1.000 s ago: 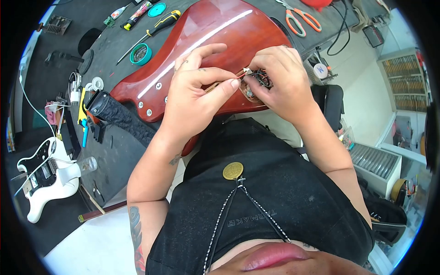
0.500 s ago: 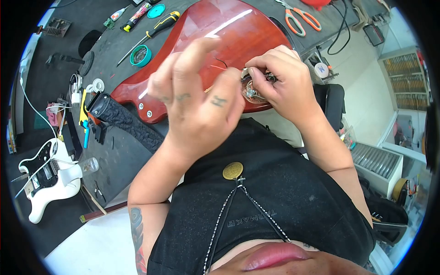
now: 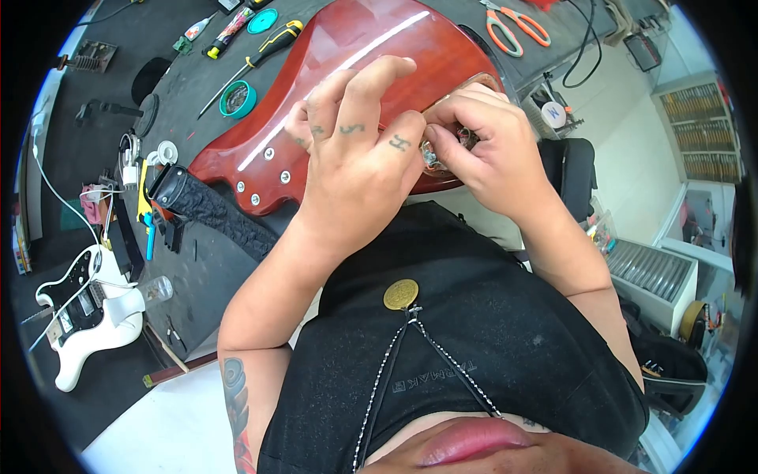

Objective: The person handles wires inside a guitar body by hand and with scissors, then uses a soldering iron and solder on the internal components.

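A glossy red guitar body [image 3: 335, 71] lies face down, with metal bolts by its neck joint. Wires and small parts show in its open cavity [image 3: 433, 158] near the lower edge. Over the cavity's left side, my left hand [image 3: 363, 166] has its index finger bent down to the fingertips of my right hand, its other fingers raised and its thumb hidden. My right hand [image 3: 493, 150] pinches with thumb and index finger at the cavity; whatever both hands hold is too small or covered to name.
A screwdriver [image 3: 264, 55] and a teal cup [image 3: 238, 100] lie left of the body. Orange-handled scissors [image 3: 513, 30] are at the top right. A black padded strap-like piece [image 3: 209, 207] and a white guitar [image 3: 99, 328] sit at the left.
My left hand has moved slightly right and its raised fingers have shifted, uncovering more bolts. My right hand has shifted slightly down, showing more of the cavity's upper rim.
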The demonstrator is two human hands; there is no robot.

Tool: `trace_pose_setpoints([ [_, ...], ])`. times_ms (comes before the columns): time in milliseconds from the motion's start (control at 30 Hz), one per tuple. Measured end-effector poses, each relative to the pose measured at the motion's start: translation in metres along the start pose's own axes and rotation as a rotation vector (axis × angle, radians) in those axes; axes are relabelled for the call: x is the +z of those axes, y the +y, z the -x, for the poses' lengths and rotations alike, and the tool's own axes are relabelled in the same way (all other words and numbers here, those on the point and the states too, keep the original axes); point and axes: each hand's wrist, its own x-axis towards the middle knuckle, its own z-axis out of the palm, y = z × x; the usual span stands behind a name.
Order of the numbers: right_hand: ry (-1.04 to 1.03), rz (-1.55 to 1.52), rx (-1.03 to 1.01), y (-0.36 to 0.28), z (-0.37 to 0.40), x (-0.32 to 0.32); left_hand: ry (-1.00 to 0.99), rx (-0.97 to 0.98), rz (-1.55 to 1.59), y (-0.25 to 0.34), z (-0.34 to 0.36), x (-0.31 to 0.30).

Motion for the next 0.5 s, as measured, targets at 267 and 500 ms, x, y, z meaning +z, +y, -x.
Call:
trace_pose_setpoints([
  [267,-0.081,-0.298,0.345,-0.006,-0.005,-0.002,0.168,0.235,0.031,-0.013,0.007,0.009],
  [500,-0.103,-0.458,0.447,-0.001,-0.011,-0.001,0.246,0.232,0.098,-0.021,0.008,0.018],
])
